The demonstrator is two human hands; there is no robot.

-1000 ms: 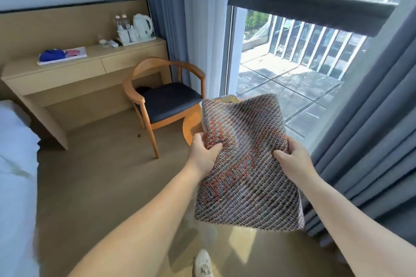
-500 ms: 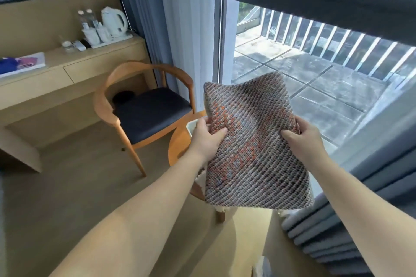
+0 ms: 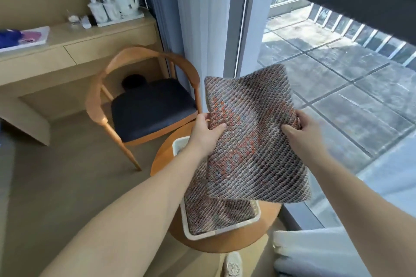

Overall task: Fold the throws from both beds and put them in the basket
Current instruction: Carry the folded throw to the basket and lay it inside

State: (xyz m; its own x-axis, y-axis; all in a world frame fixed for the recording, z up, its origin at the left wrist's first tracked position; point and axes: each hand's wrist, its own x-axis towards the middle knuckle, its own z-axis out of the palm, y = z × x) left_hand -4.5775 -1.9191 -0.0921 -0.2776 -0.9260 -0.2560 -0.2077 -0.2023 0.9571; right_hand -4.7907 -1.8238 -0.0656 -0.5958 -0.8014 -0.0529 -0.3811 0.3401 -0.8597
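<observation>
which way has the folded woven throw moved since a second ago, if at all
Yes. The folded brown-and-orange woven throw has been carried forward, toward the window; it now hangs over the white basket on the round wooden table.

2 throws [image 3: 254,141] [image 3: 216,213], 1 basket [image 3: 225,229]

I hold a folded throw [image 3: 254,148], woven in grey-brown diagonal stripes with orange flecks, pinched at both side edges in my fingers [image 3: 217,128]. Below my fingers, a second folded throw [image 3: 213,211] of the same weave lies flat in the white-rimmed basket [image 3: 225,230].
</observation>
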